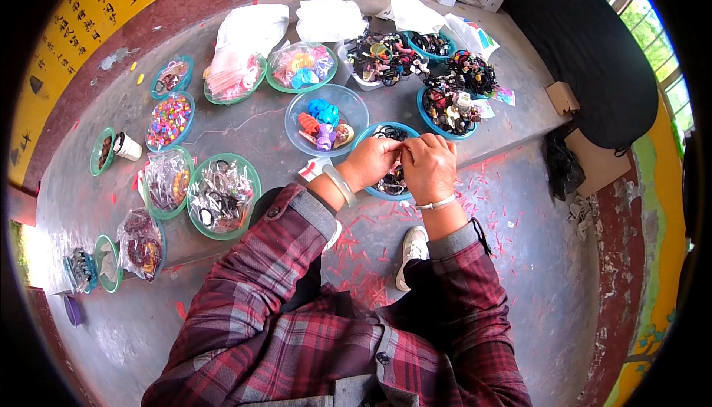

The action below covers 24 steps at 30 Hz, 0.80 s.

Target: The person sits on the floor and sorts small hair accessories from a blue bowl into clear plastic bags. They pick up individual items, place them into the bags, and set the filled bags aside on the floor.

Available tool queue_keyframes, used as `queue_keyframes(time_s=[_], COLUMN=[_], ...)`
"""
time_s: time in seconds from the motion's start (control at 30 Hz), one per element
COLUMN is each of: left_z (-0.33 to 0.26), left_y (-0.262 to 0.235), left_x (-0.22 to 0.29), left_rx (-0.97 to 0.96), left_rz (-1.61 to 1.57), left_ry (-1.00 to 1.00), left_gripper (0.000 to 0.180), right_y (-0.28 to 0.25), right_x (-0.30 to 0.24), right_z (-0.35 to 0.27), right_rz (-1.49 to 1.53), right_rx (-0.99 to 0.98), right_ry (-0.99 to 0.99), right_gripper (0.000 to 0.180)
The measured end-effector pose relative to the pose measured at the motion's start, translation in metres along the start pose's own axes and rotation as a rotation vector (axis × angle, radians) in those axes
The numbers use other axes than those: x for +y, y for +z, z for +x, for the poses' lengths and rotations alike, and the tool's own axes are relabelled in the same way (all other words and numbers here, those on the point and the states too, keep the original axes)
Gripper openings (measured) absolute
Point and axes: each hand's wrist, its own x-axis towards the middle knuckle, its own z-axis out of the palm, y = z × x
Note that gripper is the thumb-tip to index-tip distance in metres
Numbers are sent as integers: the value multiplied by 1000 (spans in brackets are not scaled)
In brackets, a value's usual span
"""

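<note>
My left hand [373, 163] and my right hand [431, 169] meet fingertip to fingertip, both closed in a pinch. Whatever lies between the fingers is too small and covered to make out. Below them is a blue basin [391, 197] with a tangle of black bands [390, 132] that look like hair ties, partly hidden by my hands. Just beyond my left hand stands a clear bluish bowl [293, 119] with orange, turquoise and purple pieces. Past my right hand, another blue basin [426, 119] is heaped with dark bands bearing small ornaments.
On the grey raised slab, a green basin [256, 177] of bagged dark and white pieces stands to the left. Further left is a bowl of colourful beads [169, 119]. White bags [330, 20] lie at the back. Red scraps [356, 262] litter the floor around my shoe [412, 253].
</note>
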Motion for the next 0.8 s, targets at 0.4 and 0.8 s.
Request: queue_keyframes(time_s=[0.4,0.8], left_z=[-3,-2], left_y=[1,2], left_x=[0,-2], left_rx=[15,3], left_rz=[156,223], left_ry=[9,29], left_gripper=[20,20], right_y=[3,5], right_x=[2,5], right_z=[-2,-4], right_rz=[-11,4], right_rx=[-74,-80], right_ry=[10,9], right_gripper=[4,3])
